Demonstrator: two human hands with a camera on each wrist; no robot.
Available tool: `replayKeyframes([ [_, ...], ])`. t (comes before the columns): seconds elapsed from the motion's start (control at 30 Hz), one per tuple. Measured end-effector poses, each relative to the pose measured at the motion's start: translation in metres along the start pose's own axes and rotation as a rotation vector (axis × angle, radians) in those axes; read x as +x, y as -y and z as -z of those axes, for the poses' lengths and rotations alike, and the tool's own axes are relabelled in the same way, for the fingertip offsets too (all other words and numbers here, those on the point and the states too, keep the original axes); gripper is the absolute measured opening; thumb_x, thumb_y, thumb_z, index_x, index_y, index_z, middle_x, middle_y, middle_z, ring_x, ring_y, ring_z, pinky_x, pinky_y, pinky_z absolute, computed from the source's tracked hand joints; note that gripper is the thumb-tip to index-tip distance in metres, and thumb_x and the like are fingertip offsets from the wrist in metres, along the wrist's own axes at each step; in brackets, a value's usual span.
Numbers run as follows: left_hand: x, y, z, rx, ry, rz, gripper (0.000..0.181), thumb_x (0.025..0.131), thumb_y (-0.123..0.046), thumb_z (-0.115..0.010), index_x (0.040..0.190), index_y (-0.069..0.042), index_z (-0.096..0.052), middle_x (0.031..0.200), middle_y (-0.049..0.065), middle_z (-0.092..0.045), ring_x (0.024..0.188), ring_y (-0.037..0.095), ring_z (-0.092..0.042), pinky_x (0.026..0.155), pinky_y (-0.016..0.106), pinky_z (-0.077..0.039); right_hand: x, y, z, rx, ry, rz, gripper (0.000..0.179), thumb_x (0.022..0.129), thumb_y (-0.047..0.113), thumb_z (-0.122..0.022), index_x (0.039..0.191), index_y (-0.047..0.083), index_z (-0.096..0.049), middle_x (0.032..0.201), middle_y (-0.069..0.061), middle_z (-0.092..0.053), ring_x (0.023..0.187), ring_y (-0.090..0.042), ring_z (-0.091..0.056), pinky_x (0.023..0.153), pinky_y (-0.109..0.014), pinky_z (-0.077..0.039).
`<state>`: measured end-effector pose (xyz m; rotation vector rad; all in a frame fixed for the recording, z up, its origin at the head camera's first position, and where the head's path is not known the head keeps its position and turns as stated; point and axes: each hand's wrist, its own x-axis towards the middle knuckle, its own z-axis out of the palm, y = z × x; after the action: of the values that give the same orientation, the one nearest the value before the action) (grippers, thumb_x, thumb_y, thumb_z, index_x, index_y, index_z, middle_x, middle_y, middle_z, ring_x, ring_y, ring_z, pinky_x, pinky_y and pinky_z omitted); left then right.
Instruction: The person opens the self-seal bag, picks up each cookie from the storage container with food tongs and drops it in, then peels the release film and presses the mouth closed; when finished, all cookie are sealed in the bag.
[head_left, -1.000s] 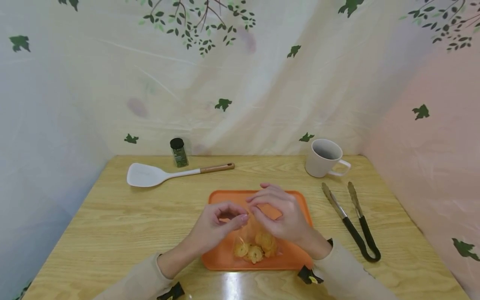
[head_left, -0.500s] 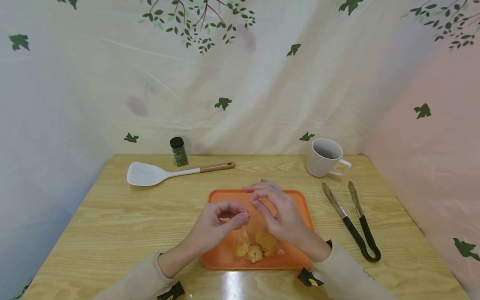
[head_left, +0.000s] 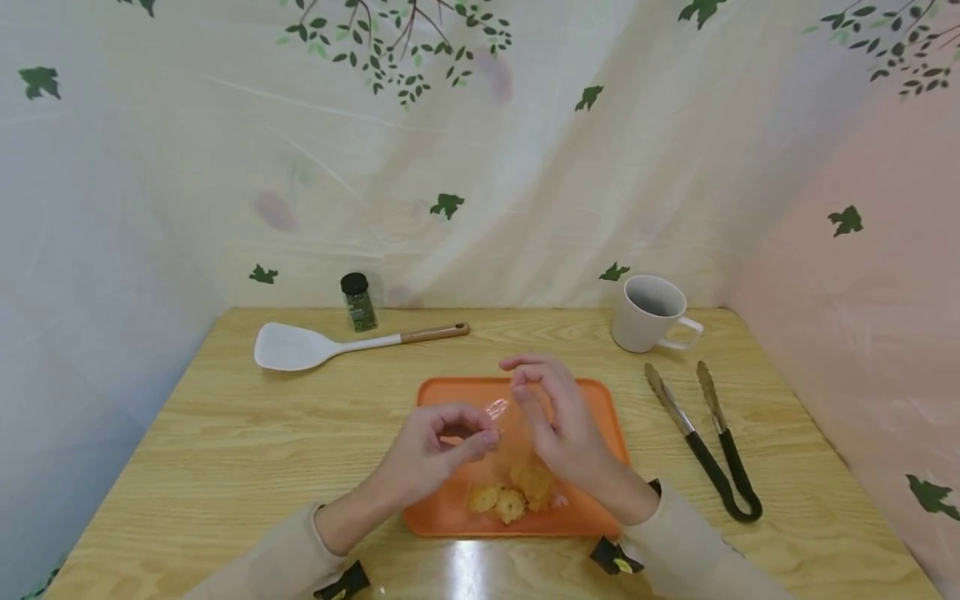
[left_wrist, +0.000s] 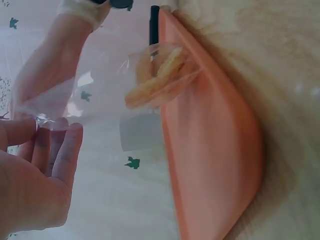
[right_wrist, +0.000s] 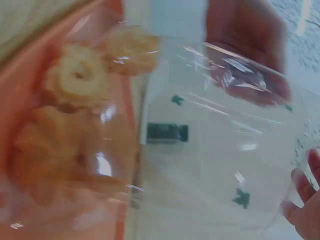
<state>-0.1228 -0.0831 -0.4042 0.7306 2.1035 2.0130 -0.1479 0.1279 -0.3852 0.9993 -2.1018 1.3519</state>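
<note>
A clear plastic bag [right_wrist: 200, 165] with several flower-shaped cookies [head_left: 510, 504] in its bottom stands on an orange tray [head_left: 431, 527]. My left hand [head_left: 442, 442] pinches the bag's upper edge between thumb and fingertips, as the left wrist view also shows. My right hand [head_left: 566, 417] is at the other end of that edge, its thumb and index fingertip brought together at the film. In the right wrist view the right fingers [right_wrist: 301, 180] bend at the bag's rim. The cookies [left_wrist: 157, 77] lean together inside the film.
Behind the tray lie a white spatula [head_left: 292, 346] with a wooden handle and a small black-capped spice jar [head_left: 360, 304]. A white mug [head_left: 645, 317] stands at the back right. Open tongs [head_left: 708, 450] with black handles lie right of the tray. A cloth backdrop rises behind the table.
My right hand has shifted to the right, away from the left hand, along the bag's upper edge. The left hand has stayed in place, and so has the tray.
</note>
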Motion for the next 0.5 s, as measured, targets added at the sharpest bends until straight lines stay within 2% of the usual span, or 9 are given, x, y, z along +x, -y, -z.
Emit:
replayKeyframes([
  [0.07, -0.002, 0.001, 0.000, -0.010, -0.012, 0.016, 0.009, 0.099, -0.010, -0.069, 0.099, -0.001, -0.070, 0.096, 0.019, -0.072, 0.087, 0.034, -0.072, 0.076, 0.040, -0.061, 0.004, 0.001, 0.004, 0.070, -0.056, -0.049, 0.007, 0.102, -0.005, -0.055, 0.100, 0.001, -0.057, 0.120, -0.015, -0.062, 0.111, -0.024, -0.059, 0.098, -0.028, -0.046],
  [0.17, -0.004, 0.001, 0.002, -0.044, -0.046, 0.035, 0.010, 0.099, -0.008, -0.067, 0.101, 0.002, -0.069, 0.099, 0.025, -0.071, 0.089, 0.034, -0.072, 0.077, 0.040, -0.061, 0.008, 0.002, 0.012, 0.185, -0.134, -0.131, 0.005, 0.103, -0.006, -0.051, 0.100, -0.005, -0.055, 0.118, -0.018, -0.060, 0.103, -0.023, -0.059, 0.091, -0.024, -0.049],
  [0.33, -0.006, 0.000, 0.006, -0.085, -0.070, 0.022, 0.012, 0.099, -0.005, -0.066, 0.103, 0.006, -0.065, 0.104, 0.031, -0.068, 0.092, 0.029, -0.073, 0.080, 0.042, -0.060, 0.011, 0.004, 0.024, 0.371, -0.233, -0.303, 0.013, 0.106, 0.001, -0.049, 0.107, -0.011, -0.054, 0.113, -0.011, -0.063, 0.111, -0.020, -0.061, 0.100, -0.026, -0.048],
  [0.4, -0.007, 0.000, 0.007, -0.107, -0.069, 0.031, 0.014, 0.100, -0.006, -0.065, 0.105, 0.007, -0.064, 0.108, 0.029, -0.068, 0.096, 0.030, -0.072, 0.083, 0.046, -0.059, 0.012, 0.004, 0.029, 0.422, -0.262, -0.341, 0.017, 0.107, 0.004, -0.050, 0.109, -0.012, -0.055, 0.110, -0.010, -0.064, 0.109, -0.020, -0.064, 0.102, -0.029, -0.048],
  [0.5, -0.010, 0.000, 0.010, -0.145, -0.065, 0.060, 0.017, 0.102, -0.009, -0.063, 0.108, 0.006, -0.061, 0.114, 0.026, -0.068, 0.101, 0.033, -0.071, 0.086, 0.052, -0.056, 0.014, 0.004, 0.036, 0.480, -0.277, -0.356, 0.019, 0.107, 0.007, -0.050, 0.109, -0.010, -0.056, 0.103, -0.014, -0.064, 0.098, -0.022, -0.068, 0.096, -0.034, -0.053],
])
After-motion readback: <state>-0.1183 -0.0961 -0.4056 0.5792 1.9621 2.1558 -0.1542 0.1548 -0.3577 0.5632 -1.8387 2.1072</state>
